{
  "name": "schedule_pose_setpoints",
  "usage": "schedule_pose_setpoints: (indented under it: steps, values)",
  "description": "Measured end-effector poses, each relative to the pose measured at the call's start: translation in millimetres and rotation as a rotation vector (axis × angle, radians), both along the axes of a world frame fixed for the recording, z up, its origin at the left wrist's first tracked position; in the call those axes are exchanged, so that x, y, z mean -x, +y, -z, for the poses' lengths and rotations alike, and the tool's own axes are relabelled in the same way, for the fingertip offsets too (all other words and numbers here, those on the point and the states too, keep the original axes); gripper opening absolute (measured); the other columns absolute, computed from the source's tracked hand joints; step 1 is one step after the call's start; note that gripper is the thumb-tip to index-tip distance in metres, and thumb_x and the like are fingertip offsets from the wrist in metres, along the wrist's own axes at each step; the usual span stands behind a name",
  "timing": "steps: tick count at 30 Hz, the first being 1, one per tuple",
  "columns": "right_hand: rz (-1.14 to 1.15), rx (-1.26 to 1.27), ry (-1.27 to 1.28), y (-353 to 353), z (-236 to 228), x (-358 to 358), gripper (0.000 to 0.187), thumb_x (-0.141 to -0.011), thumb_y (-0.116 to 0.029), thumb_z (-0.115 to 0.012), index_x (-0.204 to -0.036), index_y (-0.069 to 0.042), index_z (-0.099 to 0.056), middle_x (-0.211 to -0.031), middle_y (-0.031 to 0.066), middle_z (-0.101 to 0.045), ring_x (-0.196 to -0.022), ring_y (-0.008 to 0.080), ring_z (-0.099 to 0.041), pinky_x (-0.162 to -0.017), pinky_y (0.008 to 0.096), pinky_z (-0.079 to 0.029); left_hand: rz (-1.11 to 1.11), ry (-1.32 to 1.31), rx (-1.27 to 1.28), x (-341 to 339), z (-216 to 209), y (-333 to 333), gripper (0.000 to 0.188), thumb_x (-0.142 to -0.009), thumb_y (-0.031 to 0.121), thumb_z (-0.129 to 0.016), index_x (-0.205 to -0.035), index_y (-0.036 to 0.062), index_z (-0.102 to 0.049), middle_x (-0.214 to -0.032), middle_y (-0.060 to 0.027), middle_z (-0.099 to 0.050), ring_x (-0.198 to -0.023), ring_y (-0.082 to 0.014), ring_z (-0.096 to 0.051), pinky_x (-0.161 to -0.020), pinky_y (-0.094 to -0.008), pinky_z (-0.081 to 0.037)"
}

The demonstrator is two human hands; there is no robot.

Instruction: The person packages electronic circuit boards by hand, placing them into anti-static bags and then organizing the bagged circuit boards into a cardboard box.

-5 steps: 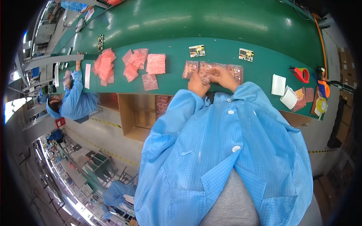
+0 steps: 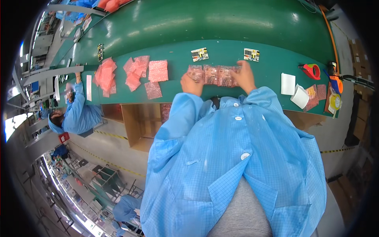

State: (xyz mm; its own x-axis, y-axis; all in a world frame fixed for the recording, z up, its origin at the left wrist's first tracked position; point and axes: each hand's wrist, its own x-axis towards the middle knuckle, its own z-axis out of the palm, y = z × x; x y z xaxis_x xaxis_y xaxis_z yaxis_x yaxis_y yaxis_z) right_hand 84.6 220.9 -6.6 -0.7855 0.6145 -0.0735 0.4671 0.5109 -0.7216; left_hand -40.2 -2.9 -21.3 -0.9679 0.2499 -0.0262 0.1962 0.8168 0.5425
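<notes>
In the head view, the left hand (image 2: 192, 83) lays bent fingers on the left end of a row of pink bubble-wrap pouches (image 2: 212, 75), whether gripping I cannot tell; the right hand (image 2: 245, 77) has thumb and forefinger spread at its right end. The row lies near the green workbench's (image 2: 268, 73) front edge, with bare surface either side and two circuit boards (image 2: 251, 55) beyond.
</notes>
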Motion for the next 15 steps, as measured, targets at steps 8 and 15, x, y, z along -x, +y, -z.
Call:
schedule_pose_setpoints:
  steps: [8, 15]
  values:
    - [0.31, 0.09, -0.39, 8, 33, -45, 0.084, -0.062, -0.052, -0.082, -0.114, 0.007, -0.054, -0.117, 0.0249, -0.061, -0.102, 0.0346, -0.062, -0.086, 0.0438, -0.05, -0.054, -0.081, 0.085, 21, 47, 9, 0.077, -0.06, 0.035, -0.084, -0.115, -0.0047, -0.048, -0.11, -0.0246, -0.055, -0.106, -0.0418, -0.053, -0.096, -0.047, -0.043]
    - [0.238, 0.23, -0.286, 18, 56, -54, 0.055, -0.067, -0.038, -0.082, -0.099, 0.002, -0.061, -0.086, 0.0152, -0.066, -0.078, 0.0271, -0.065, -0.069, 0.038, -0.051, -0.156, -0.177, 0.368, 28, 40, 7, 0.081, -0.055, 0.042, -0.086, -0.111, -0.0052, -0.052, -0.115, -0.0252, -0.057, -0.109, -0.0399, -0.057, -0.095, -0.0469, -0.048]
